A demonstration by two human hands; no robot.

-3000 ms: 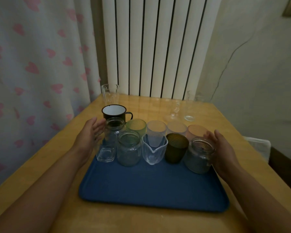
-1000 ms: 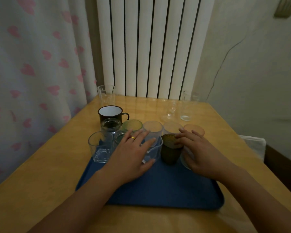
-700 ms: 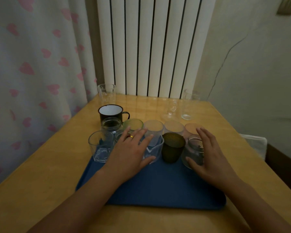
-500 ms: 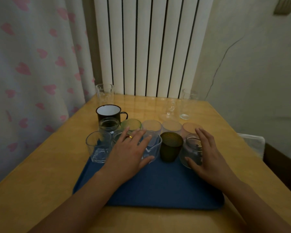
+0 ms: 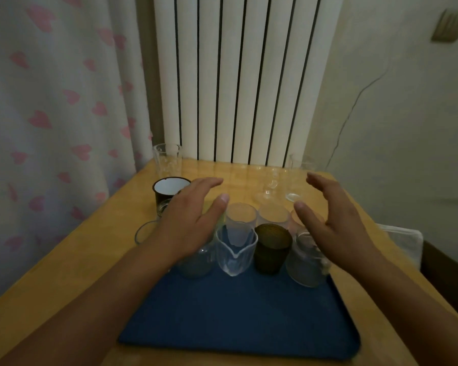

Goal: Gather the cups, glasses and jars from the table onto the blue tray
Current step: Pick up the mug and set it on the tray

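Note:
The blue tray (image 5: pixel 238 315) lies on the wooden table near me. Along its far part stand a clear spouted pitcher (image 5: pixel 235 253), a dark green cup (image 5: pixel 272 248), a glass jar (image 5: pixel 305 262) at the right and another jar (image 5: pixel 196 262) partly under my left wrist. Behind them sit several small glasses with tan tops (image 5: pixel 241 215). My left hand (image 5: pixel 188 220) hovers over the left glasses, fingers straight, holding nothing. My right hand (image 5: pixel 328 215) hovers above the right jar, also empty. A dark enamel mug (image 5: pixel 169 188) stands just beyond the tray.
A tall clear glass (image 5: pixel 167 161) stands at the table's far left corner. Two more clear glasses (image 5: pixel 294 180) stand at the far right. A white radiator and a heart-patterned curtain lie behind the table. A clear tumbler (image 5: pixel 144 231) sits at the tray's left edge.
Both hands have lifted off the glasses and moved forward and apart. The view has come closer to the tray.

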